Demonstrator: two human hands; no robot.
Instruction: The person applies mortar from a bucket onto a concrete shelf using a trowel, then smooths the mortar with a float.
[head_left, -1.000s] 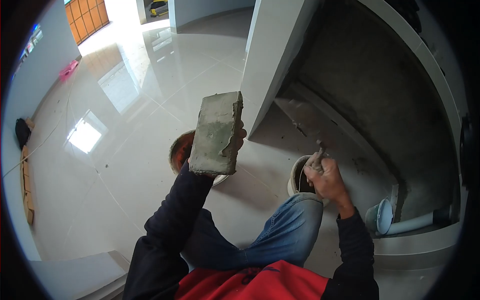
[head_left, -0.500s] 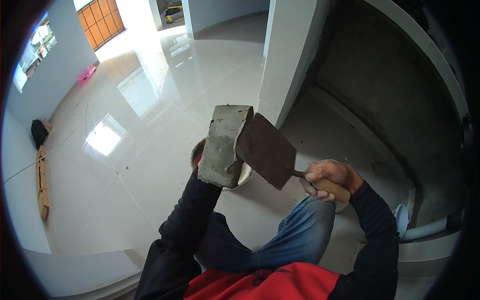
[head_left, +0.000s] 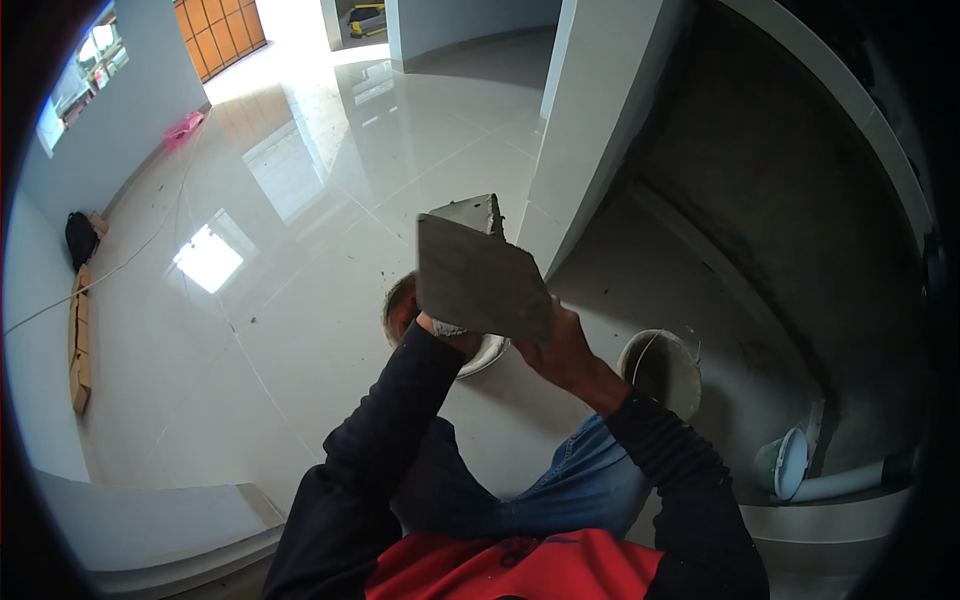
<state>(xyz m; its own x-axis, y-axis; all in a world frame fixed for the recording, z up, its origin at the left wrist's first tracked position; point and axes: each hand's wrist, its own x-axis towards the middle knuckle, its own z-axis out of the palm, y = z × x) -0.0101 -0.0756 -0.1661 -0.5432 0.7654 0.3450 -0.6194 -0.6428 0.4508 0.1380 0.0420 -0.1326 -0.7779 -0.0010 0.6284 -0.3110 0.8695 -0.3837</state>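
A grey mortar-coated brick [head_left: 474, 212] rests in my left hand [head_left: 462, 343], which is mostly hidden beneath it and my sleeve. My right hand [head_left: 567, 352] is closed around the handle of a trowel [head_left: 480, 278]. The trowel's broad blade overlaps most of the brick, leaving its top end and a small lower corner showing. Below and behind the brick, a round bucket [head_left: 399, 308] and a pale rim [head_left: 487, 358] are partly covered by my hands.
Another bucket [head_left: 660, 372] stands on the tiled floor by my right knee. Farther right lie a white funnel-shaped piece [head_left: 790, 464] and a pipe [head_left: 840, 482]. A white pillar [head_left: 592, 110] rises ahead. Cardboard boxes [head_left: 79, 350] and a cable [head_left: 130, 262] are at the left.
The trowel has swung left from beside the brick to lie across its face. My right hand has moved inward, uncovering the bucket near my right knee.
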